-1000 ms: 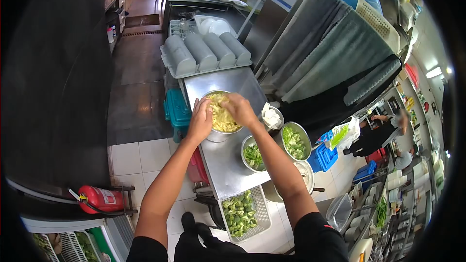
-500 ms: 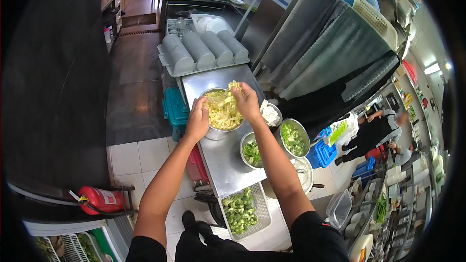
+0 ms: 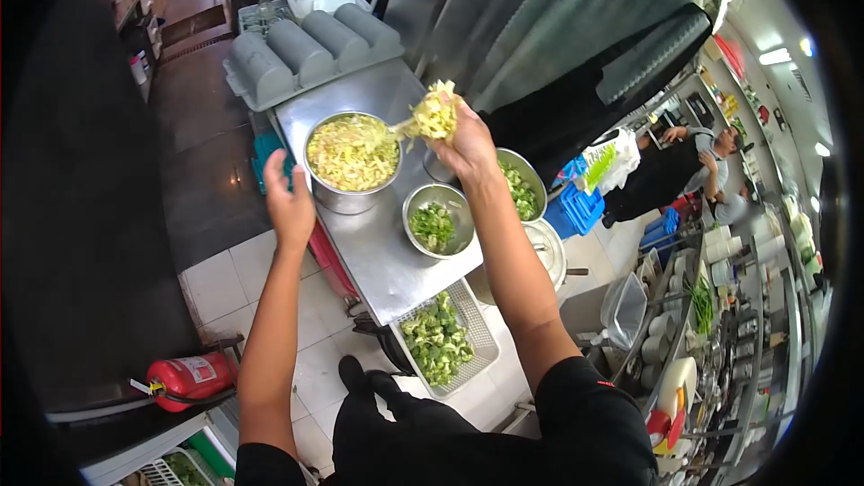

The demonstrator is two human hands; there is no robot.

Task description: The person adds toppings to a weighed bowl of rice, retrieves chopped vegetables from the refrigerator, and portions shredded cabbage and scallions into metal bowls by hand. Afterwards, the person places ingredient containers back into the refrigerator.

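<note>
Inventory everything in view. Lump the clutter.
table: 1, silver, centre
pot: 1, silver, on table
shredded vegetable: lots, pale yellow, pot and right hand
bowls: 2, silver, right of pot
chopped greens: uncounted, green, in bowls
basket: 1, off-white, table's near end
broccoli: many, green, in basket
humped rack: 1, grey, table's far end
round vessel: 1, pale-topped, table's right side
fire extinguisher: 1, red, lower left
bins: at least 3, teal, red, blue, around table
cloths: uncounted, grey-green, top
co-workers: at least 1, dark apron, right background
shelf ware: uncounted, mixed, far right
left hand: 1, bare, left of pot
right hand: 1, bare, right of pot
</note>
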